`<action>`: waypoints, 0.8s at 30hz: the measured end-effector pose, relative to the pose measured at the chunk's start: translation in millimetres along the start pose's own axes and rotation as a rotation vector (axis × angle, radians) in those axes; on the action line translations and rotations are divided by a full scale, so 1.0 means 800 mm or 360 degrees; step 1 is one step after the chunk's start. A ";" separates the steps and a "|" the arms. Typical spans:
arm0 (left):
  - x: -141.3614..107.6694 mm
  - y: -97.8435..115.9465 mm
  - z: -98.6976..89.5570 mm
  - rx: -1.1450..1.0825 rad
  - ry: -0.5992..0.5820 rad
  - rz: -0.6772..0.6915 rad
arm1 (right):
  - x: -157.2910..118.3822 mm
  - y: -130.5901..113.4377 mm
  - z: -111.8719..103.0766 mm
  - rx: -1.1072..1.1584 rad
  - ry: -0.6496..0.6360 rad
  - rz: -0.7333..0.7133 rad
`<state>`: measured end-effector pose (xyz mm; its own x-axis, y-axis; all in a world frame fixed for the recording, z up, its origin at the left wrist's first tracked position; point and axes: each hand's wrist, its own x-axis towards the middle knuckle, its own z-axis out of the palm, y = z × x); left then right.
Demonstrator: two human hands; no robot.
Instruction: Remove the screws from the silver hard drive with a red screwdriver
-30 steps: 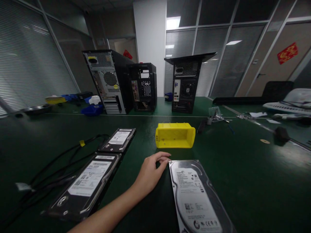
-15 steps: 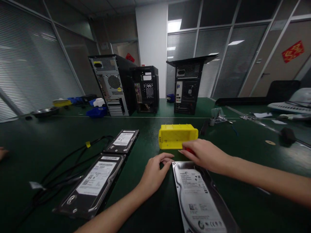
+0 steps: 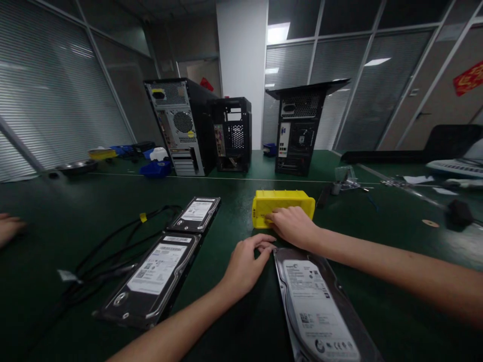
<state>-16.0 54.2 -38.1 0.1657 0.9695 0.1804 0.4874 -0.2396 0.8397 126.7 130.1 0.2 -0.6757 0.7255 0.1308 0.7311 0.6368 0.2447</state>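
A silver hard drive (image 3: 315, 301) with a white label lies flat on the green table in front of me. At its far left corner rests my left hand (image 3: 249, 261), thumb and fingers drawn together; whatever may be between the fingertips is hidden. My right hand (image 3: 296, 226) is at the front opening of a yellow plastic bin (image 3: 283, 195), just beyond the drive. Its fingers are curled and point into the bin, partly out of sight, so what they hold cannot be made out.
Two hard drives (image 3: 162, 266) lie end to end on the left, beside black cables (image 3: 109, 236). Computer cases (image 3: 188, 130) stand at the back, with a blue bin (image 3: 155, 169) near them. Another person's hand (image 3: 9, 229) shows at the left edge.
My right hand has moved left and forward into the bin's opening; the red thing seen in it before is now hidden. My left hand stays by the drive's corner. The view has shifted slightly.
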 end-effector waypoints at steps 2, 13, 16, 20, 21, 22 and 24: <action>0.000 0.000 -0.001 -0.0010 -0.0002 0.0006 | 0.002 -0.001 0.002 -0.0005 -0.0007 0.0008; 0.000 -0.003 0.001 -0.0019 -0.0026 0.0022 | 0.009 -0.002 0.006 0.0013 -0.0026 0.0032; 0.001 -0.004 0.001 -0.0027 -0.0037 0.0045 | 0.007 0.002 0.004 0.0019 -0.0033 0.0060; 0.001 -0.001 0.000 -0.0011 -0.0046 0.0018 | 0.004 0.003 0.003 0.0029 -0.0034 0.0066; 0.001 0.000 0.000 -0.0006 -0.0047 0.0008 | 0.004 0.003 0.003 0.0029 -0.0032 0.0063; 0.001 0.001 0.000 -0.0006 -0.0047 0.0003 | 0.004 0.003 0.004 0.0028 -0.0030 0.0061; 0.000 0.002 0.000 -0.0017 -0.0046 0.0008 | 0.004 0.002 0.004 0.0021 -0.0029 0.0064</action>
<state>-15.3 54.1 -36.9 0.1930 0.9664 0.1698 0.4773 -0.2437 0.8443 126.1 134.7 -2.0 -0.6440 0.7552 0.1225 0.7589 0.6104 0.2269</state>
